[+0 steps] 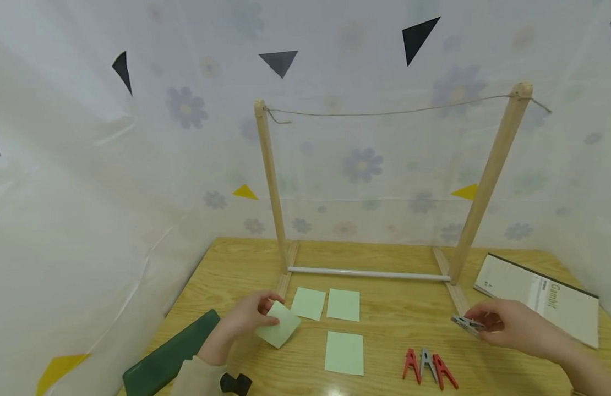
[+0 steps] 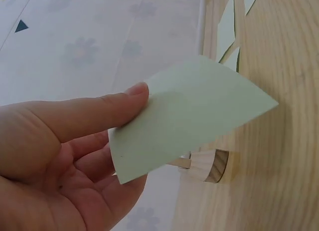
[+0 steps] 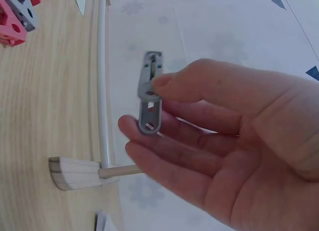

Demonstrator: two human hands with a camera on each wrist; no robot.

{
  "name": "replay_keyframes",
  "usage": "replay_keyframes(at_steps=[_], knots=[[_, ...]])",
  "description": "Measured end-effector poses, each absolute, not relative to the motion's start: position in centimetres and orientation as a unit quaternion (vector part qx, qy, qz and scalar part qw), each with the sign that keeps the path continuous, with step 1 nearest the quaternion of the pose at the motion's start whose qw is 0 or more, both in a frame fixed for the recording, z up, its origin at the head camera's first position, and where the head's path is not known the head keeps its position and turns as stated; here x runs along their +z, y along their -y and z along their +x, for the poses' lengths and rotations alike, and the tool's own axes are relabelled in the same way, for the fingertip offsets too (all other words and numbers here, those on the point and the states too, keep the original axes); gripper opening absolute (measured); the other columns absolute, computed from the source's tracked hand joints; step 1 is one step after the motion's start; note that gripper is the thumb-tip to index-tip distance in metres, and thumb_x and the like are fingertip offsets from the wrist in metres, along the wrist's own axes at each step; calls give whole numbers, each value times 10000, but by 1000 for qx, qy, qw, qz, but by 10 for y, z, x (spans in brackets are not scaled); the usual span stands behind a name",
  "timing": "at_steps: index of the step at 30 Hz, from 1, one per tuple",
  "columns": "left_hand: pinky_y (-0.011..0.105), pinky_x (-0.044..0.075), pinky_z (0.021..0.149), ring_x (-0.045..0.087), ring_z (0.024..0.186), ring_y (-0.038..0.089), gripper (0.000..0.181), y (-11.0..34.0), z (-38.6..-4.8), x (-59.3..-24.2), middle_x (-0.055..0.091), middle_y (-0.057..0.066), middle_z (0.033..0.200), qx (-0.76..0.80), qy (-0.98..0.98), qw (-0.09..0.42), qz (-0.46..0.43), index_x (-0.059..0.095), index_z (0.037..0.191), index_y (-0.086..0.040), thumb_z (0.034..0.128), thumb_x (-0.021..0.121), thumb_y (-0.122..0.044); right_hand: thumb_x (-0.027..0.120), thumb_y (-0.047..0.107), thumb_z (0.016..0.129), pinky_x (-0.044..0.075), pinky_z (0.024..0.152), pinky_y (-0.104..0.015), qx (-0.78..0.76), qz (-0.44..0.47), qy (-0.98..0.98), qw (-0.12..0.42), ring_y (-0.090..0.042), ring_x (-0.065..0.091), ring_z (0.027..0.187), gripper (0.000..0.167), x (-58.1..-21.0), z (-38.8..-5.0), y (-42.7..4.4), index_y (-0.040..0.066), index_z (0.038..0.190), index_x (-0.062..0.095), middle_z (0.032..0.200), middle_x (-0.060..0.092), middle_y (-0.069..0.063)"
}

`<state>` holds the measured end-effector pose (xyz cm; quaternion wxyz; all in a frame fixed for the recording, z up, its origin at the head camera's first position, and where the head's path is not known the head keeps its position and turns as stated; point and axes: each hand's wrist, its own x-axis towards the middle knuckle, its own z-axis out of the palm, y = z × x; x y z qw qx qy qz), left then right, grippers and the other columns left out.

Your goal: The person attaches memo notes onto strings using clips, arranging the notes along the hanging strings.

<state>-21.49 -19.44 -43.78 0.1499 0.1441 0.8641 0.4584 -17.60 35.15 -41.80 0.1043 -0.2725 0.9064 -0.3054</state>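
Note:
Between thumb and fingers my left hand [image 1: 248,314] pinches a pale green paper square [image 2: 192,116], raised above the left of the table. My right hand [image 1: 516,324] holds a grey clothespin [image 3: 151,94] by the thumb and fingers, over the table's right side. Three more green paper squares lie flat: one [image 1: 308,303] beside the held sheet, another [image 1: 343,305] to its right, and a third [image 1: 344,353] nearer me. Between the hands, closer to the front, rest two red clothespins [image 1: 412,365] with a grey clothespin [image 1: 427,364] between them.
A wooden frame has a left post [image 1: 272,187], a right post [image 1: 491,184], a string [image 1: 365,114] strung between their tops and a white bar [image 1: 370,273] low down. A notebook [image 1: 528,297] lies at the right, a dark green case [image 1: 172,352] at the left.

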Motion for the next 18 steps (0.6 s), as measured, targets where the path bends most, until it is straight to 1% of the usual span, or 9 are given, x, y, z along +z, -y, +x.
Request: replay_keyframes(at_steps=[3,5,9,11,14,18], knots=[[288,512,687,587,824,157,344,196,-219,-430,666,82,952,469,-862,140,135,625,1185,18,884,739,-104,734,131,886,550,680,-212,-311,-273,-905,100,78,616,889,311,-404,-181,-347,-16,1144,642,1027,682,42],[298,513,702,589,840,157,300,197,-221,-424,673,86,971,465,-866,129,131,637,1158,6,912,716,-146,741,126,880,562,713,-212,-319,-277,-903,84,84,620,934,321,-397,-185,-343,9,1160,634,1060,678,36],[307,501,732,584,864,160,270,199,-228,-415,672,103,1020,475,-863,112,127,644,1149,-2,955,665,-189,766,80,846,566,726,-201,-317,-283,-905,15,112,607,964,312,-384,-190,-334,75,1135,648,1061,667,107],[311,499,747,587,884,160,284,199,-232,-411,668,112,1053,487,-858,107,123,636,1167,-1,967,650,-201,775,56,831,565,719,-201,-308,-278,-910,-15,115,607,953,312,-377,-192,-329,90,1119,661,1049,668,110],[311,502,775,597,924,152,324,198,-239,-402,665,119,1100,498,-854,99,116,622,1219,-1,979,633,-219,754,31,846,559,723,-193,-302,-261,-916,-26,118,602,950,310,-364,-197,-323,70,1138,658,1063,679,25],[339,516,823,621,959,173,328,194,-248,-388,665,141,1119,515,-845,83,117,616,1238,5,984,622,-203,688,-7,892,551,725,-191,-307,-248,-919,-25,141,574,951,305,-346,-206,-317,-2,1191,626,1106,673,-100]])
